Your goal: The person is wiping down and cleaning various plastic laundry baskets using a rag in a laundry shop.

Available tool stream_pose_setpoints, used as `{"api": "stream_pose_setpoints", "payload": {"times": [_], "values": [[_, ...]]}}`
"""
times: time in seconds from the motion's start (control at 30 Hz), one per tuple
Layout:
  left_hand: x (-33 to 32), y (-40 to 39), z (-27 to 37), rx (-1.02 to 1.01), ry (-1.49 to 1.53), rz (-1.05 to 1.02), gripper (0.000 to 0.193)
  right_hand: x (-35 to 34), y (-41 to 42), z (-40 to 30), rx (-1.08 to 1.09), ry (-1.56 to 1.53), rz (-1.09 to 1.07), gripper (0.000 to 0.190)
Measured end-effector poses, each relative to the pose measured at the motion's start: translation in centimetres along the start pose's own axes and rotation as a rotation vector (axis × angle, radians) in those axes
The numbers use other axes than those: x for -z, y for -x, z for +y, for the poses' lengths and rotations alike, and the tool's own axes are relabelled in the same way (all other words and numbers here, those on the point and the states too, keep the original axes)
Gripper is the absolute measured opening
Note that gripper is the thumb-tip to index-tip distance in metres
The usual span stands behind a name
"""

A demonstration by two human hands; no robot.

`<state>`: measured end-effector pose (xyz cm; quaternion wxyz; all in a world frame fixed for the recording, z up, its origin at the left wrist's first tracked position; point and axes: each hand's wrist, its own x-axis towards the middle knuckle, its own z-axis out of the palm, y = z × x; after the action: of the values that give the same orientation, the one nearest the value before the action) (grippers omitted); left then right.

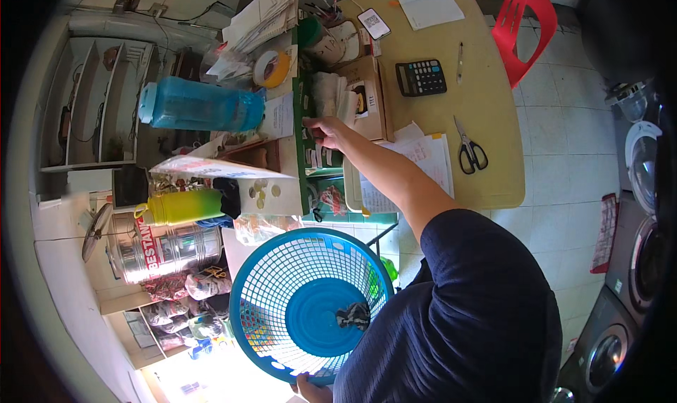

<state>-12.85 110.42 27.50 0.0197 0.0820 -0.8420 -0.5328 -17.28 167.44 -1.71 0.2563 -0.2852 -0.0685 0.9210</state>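
Note:
The picture lies on its side, with upright things pointing left. My left hand (311, 390), partly cut off by the lower edge, grips the rim of a blue plastic laundry basket (240, 323). A small crumpled dark patterned cloth (353, 316) lies inside the basket. My right arm reaches across a table to a green shelf unit (303, 165) beneath the counter. There my right hand (323, 132) has its fingertips at the unit's green edge, near small white labels. Whether it pinches something is hidden. Beside it sit a bundle of clear plastic bags (330, 99) and a cardboard box (378, 104).
The yellowish table (492, 138) bears scissors (469, 152), a calculator (421, 78), a pen (460, 63), papers (431, 6) and a phone (374, 24). A blue bottle (206, 106), tape roll (271, 69) and coins (259, 192) rest on the counter (285, 165). Front-loading washing machines (608, 345) stand at right.

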Motion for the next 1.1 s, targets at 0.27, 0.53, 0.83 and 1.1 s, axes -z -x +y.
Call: {"api": "stream_pose_setpoints", "payload": {"times": [0.27,0.53,0.83,1.1], "values": [[-1.0,-0.3,0.1,-0.007,0.030,-0.016,0.050,-4.8,-1.0,1.1,0.124,0.078,0.219,0.016],[1.2,2.7,-2.2,0.012,0.132,-0.014,0.048,-2.2,0.5,1.5,0.134,-0.047,0.059,0.014],[9.9,7.2,-13.2,0.072,0.298,0.176,0.042,11.1,15.6,7.5,0.342,0.398,0.217,0.016],[20.0,9.9,-20.0,0.029,0.455,0.400,0.014,5.0,31.4,23.1,0.197,0.818,-0.236,0.008]]}}
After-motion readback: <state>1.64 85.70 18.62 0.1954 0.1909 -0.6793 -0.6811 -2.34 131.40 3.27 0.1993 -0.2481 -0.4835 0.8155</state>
